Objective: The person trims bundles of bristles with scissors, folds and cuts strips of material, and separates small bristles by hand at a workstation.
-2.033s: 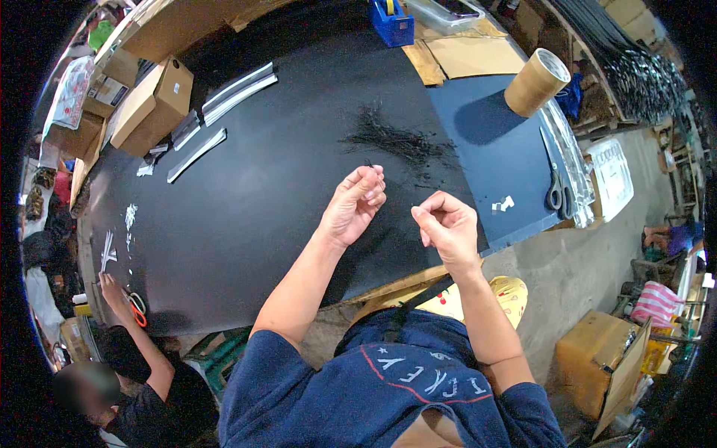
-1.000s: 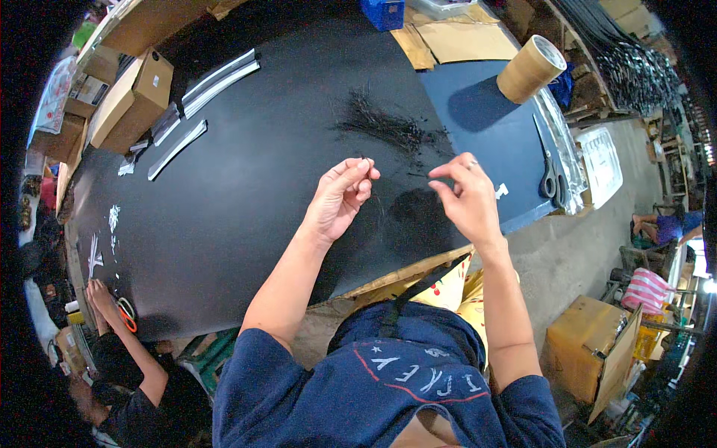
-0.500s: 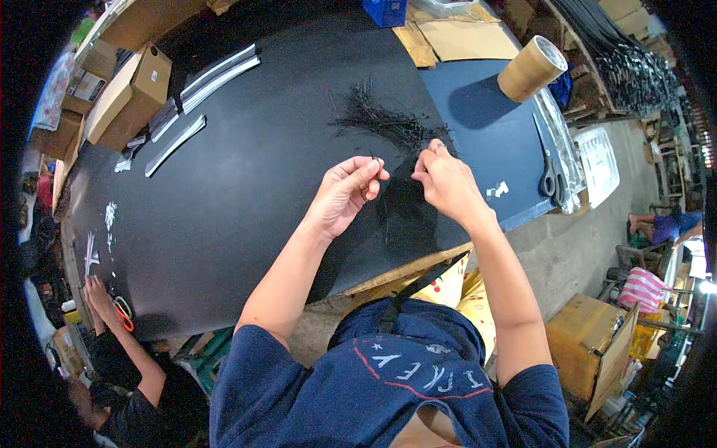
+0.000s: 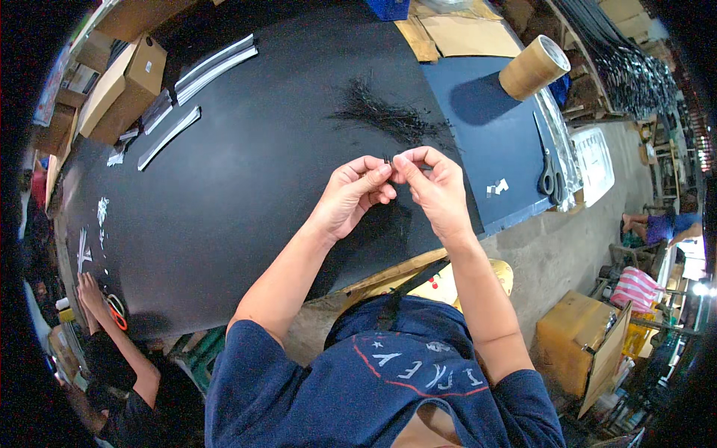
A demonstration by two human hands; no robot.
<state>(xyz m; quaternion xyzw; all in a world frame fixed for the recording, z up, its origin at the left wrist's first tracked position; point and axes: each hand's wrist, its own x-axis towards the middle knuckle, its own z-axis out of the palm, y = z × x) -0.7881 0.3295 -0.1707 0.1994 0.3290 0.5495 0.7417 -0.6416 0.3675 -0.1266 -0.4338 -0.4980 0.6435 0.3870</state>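
A tangled pile of thin black strands (image 4: 385, 116) lies on the black tabletop (image 4: 246, 187), just beyond my hands. My left hand (image 4: 352, 196) is closed in a pinch, with the dark tips of a few black strands (image 4: 388, 158) standing up between thumb and forefinger. Against those fingertips, my right hand (image 4: 437, 190) also pinches, thumb and forefinger meeting at the strands. How many strands are held, and which hand grips each, is too small to make out.
Black-handled scissors (image 4: 551, 175) and small white pieces (image 4: 496, 187) lie on the blue surface at right, below a brown tape roll (image 4: 534, 67). White strips (image 4: 216, 69) and a cardboard box (image 4: 123, 89) sit at far left. A co-worker's hand (image 4: 91, 299) works near orange-handled scissors (image 4: 117, 312).
My right hand has come back from the edge of the strand pile and turned inward, and its fingertips now meet those of my left hand. The left stays pinched in nearly the same place.
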